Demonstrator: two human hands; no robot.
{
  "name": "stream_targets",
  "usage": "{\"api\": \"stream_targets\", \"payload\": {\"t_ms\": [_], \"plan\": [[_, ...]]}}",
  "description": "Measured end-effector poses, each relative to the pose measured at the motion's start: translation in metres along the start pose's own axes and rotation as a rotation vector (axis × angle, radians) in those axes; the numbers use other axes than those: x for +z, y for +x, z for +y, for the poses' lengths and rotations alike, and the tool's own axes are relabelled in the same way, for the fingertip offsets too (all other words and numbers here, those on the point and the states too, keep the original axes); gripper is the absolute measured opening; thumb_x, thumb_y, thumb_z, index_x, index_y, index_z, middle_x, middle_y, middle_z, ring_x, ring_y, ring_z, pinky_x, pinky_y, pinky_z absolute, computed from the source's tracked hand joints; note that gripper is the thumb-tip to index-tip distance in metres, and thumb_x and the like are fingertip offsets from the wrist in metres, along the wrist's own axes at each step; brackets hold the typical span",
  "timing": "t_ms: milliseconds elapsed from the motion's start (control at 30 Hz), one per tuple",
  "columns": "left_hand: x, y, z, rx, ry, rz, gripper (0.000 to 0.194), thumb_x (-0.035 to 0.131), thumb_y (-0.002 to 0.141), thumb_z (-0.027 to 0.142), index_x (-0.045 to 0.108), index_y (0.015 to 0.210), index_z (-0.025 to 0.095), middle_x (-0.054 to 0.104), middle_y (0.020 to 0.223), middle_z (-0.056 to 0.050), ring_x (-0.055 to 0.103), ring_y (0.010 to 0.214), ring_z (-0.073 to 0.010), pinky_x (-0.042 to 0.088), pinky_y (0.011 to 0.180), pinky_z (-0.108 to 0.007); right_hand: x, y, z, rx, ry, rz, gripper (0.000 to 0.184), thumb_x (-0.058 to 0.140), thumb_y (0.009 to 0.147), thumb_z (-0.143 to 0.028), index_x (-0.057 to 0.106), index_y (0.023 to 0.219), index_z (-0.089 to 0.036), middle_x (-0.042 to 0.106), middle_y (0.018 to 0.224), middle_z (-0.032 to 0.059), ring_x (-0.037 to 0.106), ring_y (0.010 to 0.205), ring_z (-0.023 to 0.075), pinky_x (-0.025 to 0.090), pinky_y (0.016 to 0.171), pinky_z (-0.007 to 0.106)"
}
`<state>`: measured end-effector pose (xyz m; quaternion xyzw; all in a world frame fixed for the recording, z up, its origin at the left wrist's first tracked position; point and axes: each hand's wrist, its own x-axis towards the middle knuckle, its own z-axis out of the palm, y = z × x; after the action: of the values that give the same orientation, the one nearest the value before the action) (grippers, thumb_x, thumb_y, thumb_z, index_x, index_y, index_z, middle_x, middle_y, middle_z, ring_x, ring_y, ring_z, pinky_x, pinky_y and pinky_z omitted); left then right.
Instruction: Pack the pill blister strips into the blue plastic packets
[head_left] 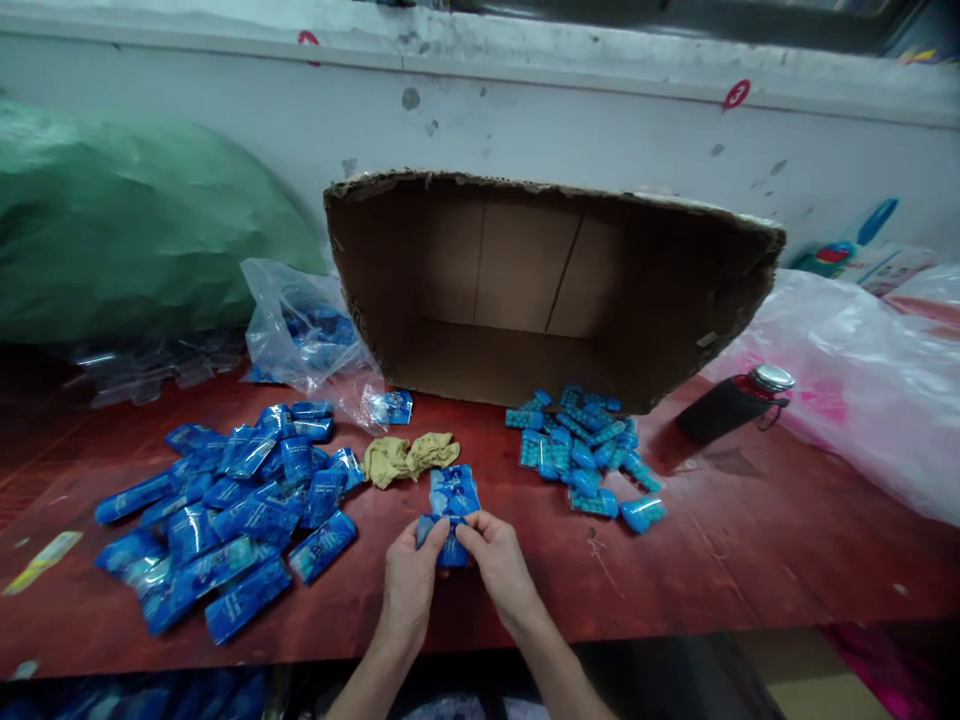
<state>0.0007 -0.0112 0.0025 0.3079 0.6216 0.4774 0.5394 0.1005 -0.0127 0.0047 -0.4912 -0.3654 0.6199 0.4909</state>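
Both of my hands meet at the front middle of the table. My left hand [411,572] and my right hand [498,562] pinch a blue printed plastic packet [453,490] from its two sides, thumbs on top. What is inside the packet is hidden. Left of my hands lies a heap of blue shiny packets [240,500]. To the right is a pile of small blue and turquoise pieces in clear wrap [585,450]; I cannot tell what they are. A crumpled yellowish cloth or glove [409,458] rests just beyond the packet.
A large cardboard box [517,260] stands behind, its open side facing me. A clear bag [300,320] with blue packets is at its left, below a big green sack [135,220]. A dark bottle [727,405] and a pinkish plastic bag [847,370] stand right, on the red table [720,570].
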Motion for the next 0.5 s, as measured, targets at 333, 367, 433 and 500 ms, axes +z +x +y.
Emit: {"api": "stream_targets", "payload": {"t_ms": [333, 367, 433, 500], "plan": [[0.001, 0.010, -0.007, -0.004, 0.073, -0.066, 0.033, 0.058, 0.063, 0.047, 0.053, 0.062, 0.015, 0.049, 0.044, 0.005, 0.043, 0.040, -0.0096, 0.036, 0.038, -0.021, 0.011, -0.007, 0.010, -0.160, -0.200, 0.122, 0.018, 0.046, 0.079, -0.033, 0.046, 0.067, -0.019, 0.044, 0.060, -0.0049, 0.042, 0.052, 0.0090, 0.036, 0.045, 0.017], [0.000, 0.010, -0.008, -0.017, 0.080, -0.079, 0.034, 0.058, 0.063, 0.049, 0.053, 0.062, 0.015, 0.049, 0.043, 0.005, 0.043, 0.038, -0.0102, 0.036, 0.037, -0.022, 0.011, -0.007, 0.011, -0.155, -0.204, 0.098, 0.016, 0.048, 0.078, -0.032, 0.047, 0.069, -0.020, 0.045, 0.059, -0.0049, 0.043, 0.051, 0.0091, 0.036, 0.045, 0.018], [-0.002, 0.009, -0.008, -0.026, 0.089, -0.079, 0.037, 0.057, 0.061, 0.052, 0.053, 0.062, 0.016, 0.048, 0.041, 0.005, 0.042, 0.036, -0.0114, 0.036, 0.035, -0.023, 0.010, -0.006, 0.012, -0.126, -0.207, 0.070, 0.014, 0.047, 0.077, -0.031, 0.048, 0.068, -0.020, 0.045, 0.056, -0.0052, 0.043, 0.047, 0.0094, 0.035, 0.043, 0.018], [-0.003, 0.006, -0.006, 0.005, 0.119, -0.044, 0.037, 0.058, 0.059, 0.053, 0.053, 0.063, 0.016, 0.051, 0.044, 0.004, 0.045, 0.038, -0.0127, 0.038, 0.036, -0.024, 0.010, -0.005, 0.014, -0.117, -0.232, 0.092, 0.015, 0.044, 0.078, -0.028, 0.046, 0.065, -0.020, 0.043, 0.053, -0.0055, 0.041, 0.045, 0.0096, 0.034, 0.043, 0.019]]}}
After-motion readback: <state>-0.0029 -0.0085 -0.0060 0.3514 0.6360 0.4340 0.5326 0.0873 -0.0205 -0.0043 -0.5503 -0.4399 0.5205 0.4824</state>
